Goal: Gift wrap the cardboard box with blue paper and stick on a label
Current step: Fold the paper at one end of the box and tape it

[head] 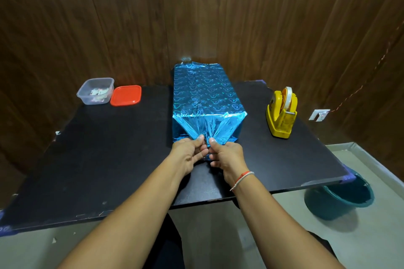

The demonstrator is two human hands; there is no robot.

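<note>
Blue shiny paper (205, 91) with a heart pattern covers the box (190, 124), which stands on the black table (98, 159) just beyond both hands. The left hand (189, 152) and right hand (225, 153) pinch the folded end flap together. Far left of the hands, a clear container (84, 94) holds small labels (98, 92), touching its red lid (126, 95). A yellow tape dispenser (281, 113) stands right of them, near the table edge.

Blue heart-print paper (205, 91); red lid (126, 95); yellow dispenser (281, 113).
</note>
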